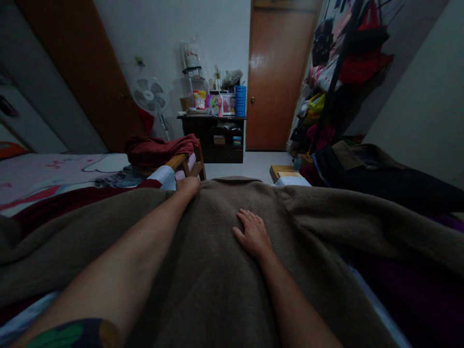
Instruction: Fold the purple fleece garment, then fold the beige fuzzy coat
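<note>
Wooden door (281, 77) beyond — brown coat (217, 270) spread beneath right fingers (250, 218).

We see the brown garment (213, 270) cut off by the left, right and bottom edges; we cannot make out the fingertips of the left hand (188, 184) or the details in the framed picture (228, 104).

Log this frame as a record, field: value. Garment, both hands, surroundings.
garment: brown, fleecy, long-sleeved garment, spread out, sleeves to both sides
left: left hand at its far edge, near the left shoulder; grip unclear
right: right hand resting on its middle, fingers extended
left_side: crumpled brick-red cloth beyond the left hand
right_side: dark garment with brown collar
background: pale standing fan, dark wooden cabinet, brown wooden door
</note>
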`<state>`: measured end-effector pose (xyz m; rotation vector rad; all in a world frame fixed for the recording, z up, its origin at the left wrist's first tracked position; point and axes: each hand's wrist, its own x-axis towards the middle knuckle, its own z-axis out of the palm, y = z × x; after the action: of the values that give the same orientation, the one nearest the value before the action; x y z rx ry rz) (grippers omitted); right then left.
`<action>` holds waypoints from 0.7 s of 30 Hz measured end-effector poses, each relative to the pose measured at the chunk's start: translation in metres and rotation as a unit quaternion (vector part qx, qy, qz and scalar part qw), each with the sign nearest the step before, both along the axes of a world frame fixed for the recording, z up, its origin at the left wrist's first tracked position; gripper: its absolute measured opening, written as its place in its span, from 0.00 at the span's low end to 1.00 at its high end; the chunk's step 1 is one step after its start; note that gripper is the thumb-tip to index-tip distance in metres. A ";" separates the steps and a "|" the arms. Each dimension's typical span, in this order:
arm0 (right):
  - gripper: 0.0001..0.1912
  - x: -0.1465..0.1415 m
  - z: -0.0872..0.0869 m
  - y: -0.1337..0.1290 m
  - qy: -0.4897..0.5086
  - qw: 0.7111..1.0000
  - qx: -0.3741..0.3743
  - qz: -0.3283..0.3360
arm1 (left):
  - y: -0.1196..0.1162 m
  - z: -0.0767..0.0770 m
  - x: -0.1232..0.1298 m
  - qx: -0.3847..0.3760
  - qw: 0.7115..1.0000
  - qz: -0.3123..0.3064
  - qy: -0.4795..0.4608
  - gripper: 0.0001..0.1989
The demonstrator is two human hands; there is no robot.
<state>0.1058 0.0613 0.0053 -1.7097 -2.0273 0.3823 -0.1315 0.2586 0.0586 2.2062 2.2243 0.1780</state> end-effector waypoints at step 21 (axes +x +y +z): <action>0.30 -0.006 -0.005 0.003 -0.079 0.985 -0.023 -0.151 | -0.074 -0.069 0.039 0.016 0.997 -0.075 0.015 0.31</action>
<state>0.0998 0.0642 0.0007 -2.0949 -1.8334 0.2001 -0.0925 0.1842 -0.0108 2.3948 2.0737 0.1815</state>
